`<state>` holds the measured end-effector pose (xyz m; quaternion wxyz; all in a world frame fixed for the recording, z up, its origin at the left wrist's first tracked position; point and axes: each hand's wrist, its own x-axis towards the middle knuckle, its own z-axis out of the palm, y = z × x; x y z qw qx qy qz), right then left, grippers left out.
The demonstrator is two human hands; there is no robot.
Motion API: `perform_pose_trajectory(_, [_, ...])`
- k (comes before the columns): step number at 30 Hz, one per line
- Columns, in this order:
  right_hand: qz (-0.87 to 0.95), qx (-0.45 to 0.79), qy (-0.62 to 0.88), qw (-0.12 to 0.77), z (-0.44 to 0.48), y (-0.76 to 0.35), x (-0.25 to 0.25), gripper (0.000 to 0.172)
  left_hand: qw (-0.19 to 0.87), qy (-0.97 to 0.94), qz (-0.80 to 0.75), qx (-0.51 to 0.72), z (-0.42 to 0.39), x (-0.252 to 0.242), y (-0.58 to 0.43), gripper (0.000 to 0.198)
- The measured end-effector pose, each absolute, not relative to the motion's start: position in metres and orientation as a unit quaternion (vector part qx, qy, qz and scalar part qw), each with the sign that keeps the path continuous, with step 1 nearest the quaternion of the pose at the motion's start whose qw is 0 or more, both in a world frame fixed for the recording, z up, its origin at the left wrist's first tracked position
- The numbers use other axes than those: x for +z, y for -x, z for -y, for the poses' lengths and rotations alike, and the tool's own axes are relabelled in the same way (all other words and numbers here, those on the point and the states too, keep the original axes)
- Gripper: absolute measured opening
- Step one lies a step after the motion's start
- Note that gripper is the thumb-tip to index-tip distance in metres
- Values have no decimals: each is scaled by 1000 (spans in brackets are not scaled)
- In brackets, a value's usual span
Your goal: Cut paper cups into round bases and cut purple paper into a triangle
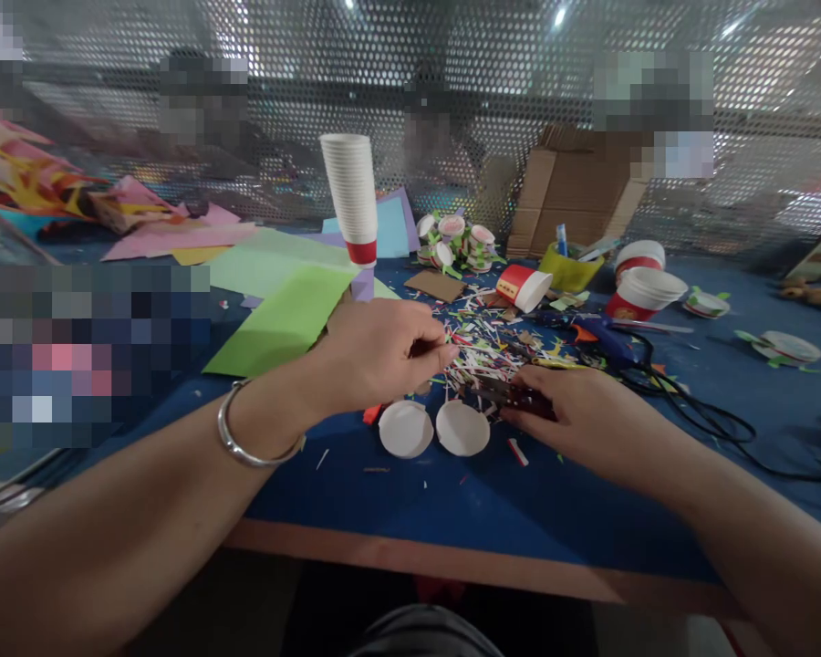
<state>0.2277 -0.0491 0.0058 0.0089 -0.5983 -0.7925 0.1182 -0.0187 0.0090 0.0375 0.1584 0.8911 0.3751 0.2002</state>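
My left hand [383,351] is over the scrap pile, thumb and fingers pinched together. What they hold, if anything, is too small to make out. My right hand [575,406] is closed around the dark handle of a pair of scissors [510,394], whose blades point left toward the pinched fingers. Just below the hands, two white paper discs [406,429] lie side by side on the blue table [410,511]. Paper scraps [483,342] in white, red and green spread beyond and between both hands. A green paper sheet [284,319] lies partly behind my left hand.
A tall stack of paper cups [350,196] stands at the back. Behind the scraps are small paper turtles [452,242], a tipped red cup [524,287] and a yellow container [573,271]. On the right lie a blue glue gun [606,336] and its black cord [704,415].
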Motion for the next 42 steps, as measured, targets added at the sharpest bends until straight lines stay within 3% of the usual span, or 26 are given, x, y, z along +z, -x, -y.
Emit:
perform_pose_trajectory(4, [791, 83, 606, -7, 52, -227, 4, 23, 167, -910, -374, 64, -10, 45, 27, 38])
perform_pose_trajectory(7, [794, 49, 606, -19, 54, -225, 3, 24, 145, -921, -361, -19, -6, 48, 32, 27])
perform_pose_trajectory(12, [795, -33, 604, -45, 60, -223, 1, 28, 144, -933, -319, -79, -4, 45, 30, 16])
perform_pose_trajectory(18, [798, -97, 593, -46, 65, -224, 0, 25, 116, -935, -333, -29, -10, 48, 35, 13])
perform_pose_trajectory(22, [831, -125, 541, 22, 67, -227, -2, 20, 132, -928, -347, -4, -16, 55, 45, 5])
perform_pose_trajectory(27, [899, -43, 417, 127, 70, -225, -3, 16, 201, -923, -326, -32, -13, 56, 44, 5])
perform_pose_trajectory(32, [934, 17, 336, 122, 72, -221, -8, 23, 245, -922, -295, -52, -8, 48, 38, 7])
perform_pose_trajectory(38, [937, 37, 315, 143, 71, -217, -8, 23, 87, -925, -353, 107, -27, 43, 43, 16])
perform_pose_trajectory(42, [937, 64, 301, 166, 72, -213, -6, 20, 55, -890, -418, 173, -36, 36, 41, 18])
